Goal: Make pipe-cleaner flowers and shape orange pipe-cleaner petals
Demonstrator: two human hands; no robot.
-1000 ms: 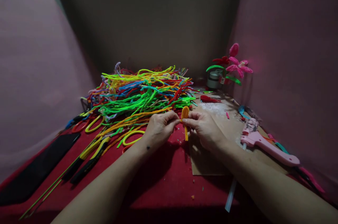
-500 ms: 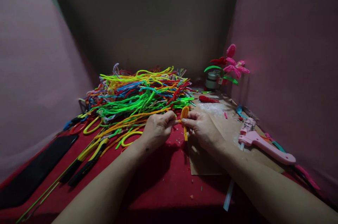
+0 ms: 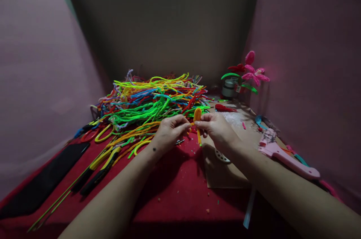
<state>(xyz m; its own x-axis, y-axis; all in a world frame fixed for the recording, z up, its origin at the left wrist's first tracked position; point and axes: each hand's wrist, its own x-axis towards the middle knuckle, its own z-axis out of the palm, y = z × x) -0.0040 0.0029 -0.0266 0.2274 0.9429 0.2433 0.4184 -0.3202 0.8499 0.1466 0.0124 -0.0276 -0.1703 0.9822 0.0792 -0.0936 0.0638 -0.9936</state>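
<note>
An orange pipe cleaner [image 3: 197, 114], bent into a narrow upright loop with a tail hanging below, is held between both hands over the red cloth. My right hand [image 3: 218, 128] pinches it at the base of the loop. The fingertips of my left hand [image 3: 173, 132] are closed on a short orange end sticking out to the left. Just beyond them lies a big heap of coloured pipe cleaners [image 3: 158, 100], with orange and green ones nearest my left hand. A sheet of cardboard [image 3: 225, 177] lies under my right hand, partly hidden by the forearm.
Yellow-handled pliers [image 3: 104, 167], yellow-handled scissors [image 3: 104, 133] and a black flat case [image 3: 42, 182] lie at left. At right are a pink glue gun [image 3: 290, 160] with a clear stick, a red pipe-cleaner piece [image 3: 224, 108] and pink flowers [image 3: 256, 74] by a grey jar [image 3: 229, 87].
The view has shifted slightly, so the surroundings sit a little further right. My left fingers have moved slightly away from the loop. A white disc with holes now shows beneath my right wrist.
</note>
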